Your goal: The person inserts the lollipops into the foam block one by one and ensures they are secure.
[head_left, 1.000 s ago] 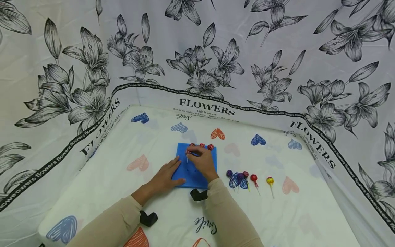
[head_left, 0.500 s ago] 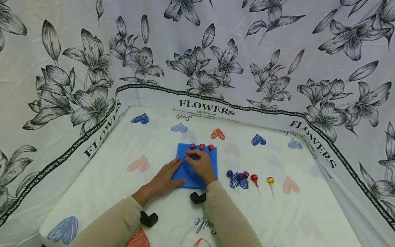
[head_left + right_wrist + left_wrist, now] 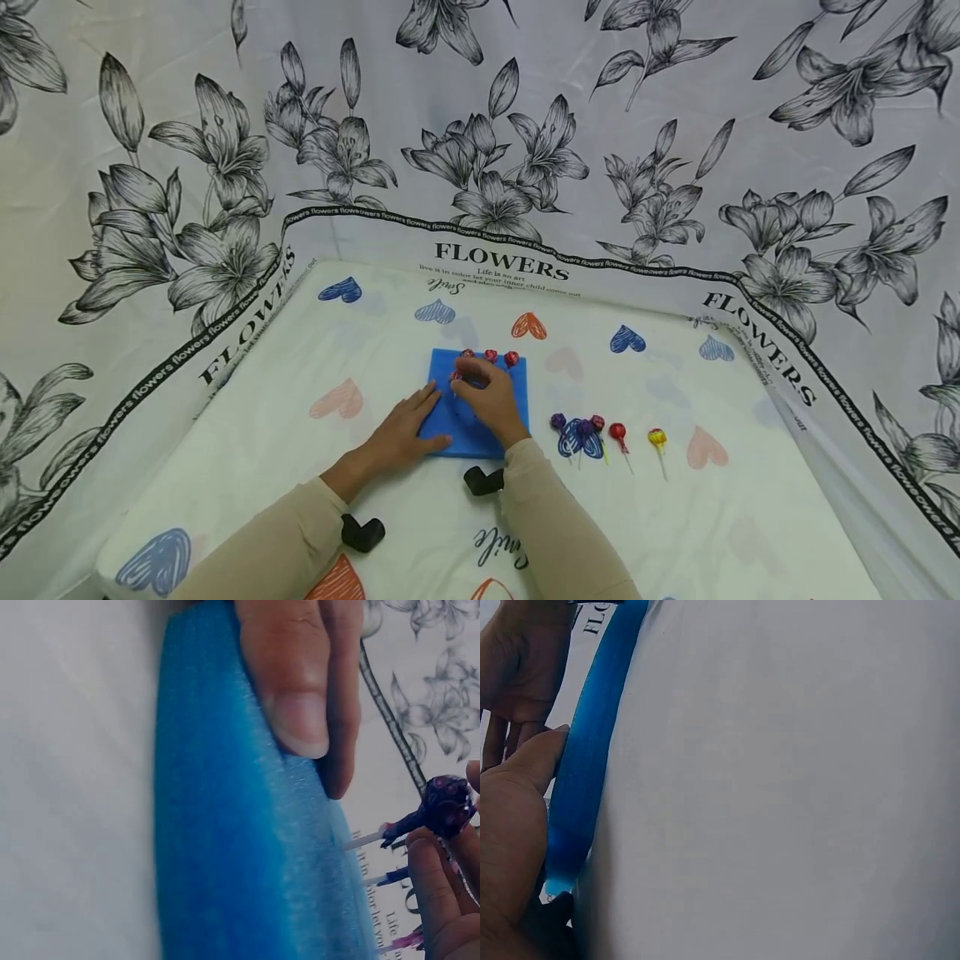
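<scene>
A blue foam block (image 3: 450, 429) lies on the table, with several red-wrapped lollipops (image 3: 491, 357) upright along its far edge. My left hand (image 3: 397, 429) rests along its left side, fingers extended, thumb (image 3: 296, 697) at the near edge. My right hand (image 3: 487, 396) is over the block and pinches a lollipop (image 3: 455, 377) between thumb and fingers, just in front of the far row. In the right wrist view that dark-wrapped lollipop (image 3: 448, 806) has its white stick running down to the foam's top face; the fingers are round its head. Its stick is mostly hidden in the head view.
Right of the block lie loose lollipops: purple ones (image 3: 558, 422), a red one (image 3: 617, 432) and a yellow one (image 3: 657, 438). A white cloth with hearts (image 3: 360, 317) covers the table. A flower-print curtain (image 3: 495, 150) stands behind. Black wrist mounts (image 3: 363, 533) hang under the wrists.
The right hand has lowered the lollipop; its white stick showed above the foam a second ago and hardly shows now. Its index finger has lifted slightly. The left hand stays in place.
</scene>
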